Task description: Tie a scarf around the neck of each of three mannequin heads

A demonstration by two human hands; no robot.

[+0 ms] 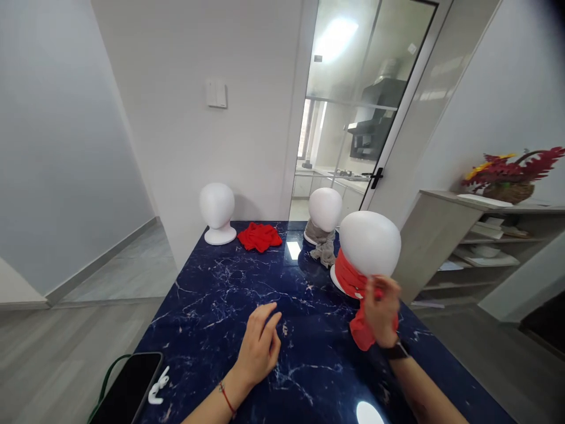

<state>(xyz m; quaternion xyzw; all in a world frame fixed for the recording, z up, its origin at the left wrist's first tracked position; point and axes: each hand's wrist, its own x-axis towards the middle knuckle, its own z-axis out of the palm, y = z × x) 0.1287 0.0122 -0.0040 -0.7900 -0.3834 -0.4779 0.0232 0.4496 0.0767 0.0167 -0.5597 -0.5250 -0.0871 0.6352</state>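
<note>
A white mannequin head (369,242) stands at the right of the table, a coral-red scarf (349,274) wrapped around its neck. My right hand (382,311) is closed on the scarf at the front of the neck, and a loose end hangs below my fingers onto the table. Part of the scarf is hidden behind that hand. Over the middle of the table is my left hand (259,346), empty, with its fingers loosely bent and apart. Behind the nearer head stands a second white mannequin head (325,209) with a grey scarf (323,244) around its neck.
A bare white mannequin head (217,206) stands at the back left beside a crumpled red cloth (259,237). A phone (131,388) and white earbuds (158,386) lie on the blue marbled table (212,288) at front left. A shelf unit (441,235) stands right of the table.
</note>
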